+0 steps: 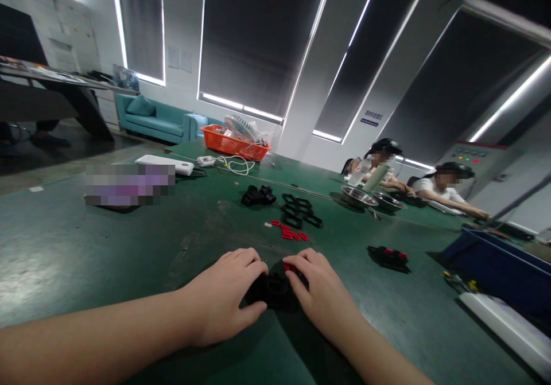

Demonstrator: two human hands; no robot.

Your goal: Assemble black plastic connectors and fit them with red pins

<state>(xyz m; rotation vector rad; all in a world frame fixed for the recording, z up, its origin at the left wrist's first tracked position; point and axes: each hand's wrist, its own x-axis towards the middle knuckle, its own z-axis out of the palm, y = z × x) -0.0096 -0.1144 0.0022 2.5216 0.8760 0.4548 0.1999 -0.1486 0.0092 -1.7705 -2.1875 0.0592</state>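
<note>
On the green table in front of me lies a black plastic part [278,288], its exact kind unclear. My left hand [230,293] is curled around its left side, thumb at the near edge and fingers on top. With thumb and fingertips, my right hand [316,282] pinches a small red plastic piece [290,268] against the part's right side. Beyond my hands are several loose red pieces [290,233], several black rectangular frames [299,210] and a pile of black parts [258,195]. A black part with red pieces in it [390,257] rests to the right.
An orange basket [235,144] holding a fan stands at the far edge, near a white cable [239,166] and a white power strip [164,164]. Metal bowls [359,197] sit before two people at the right. A blue bin [499,264] occupies the right side.
</note>
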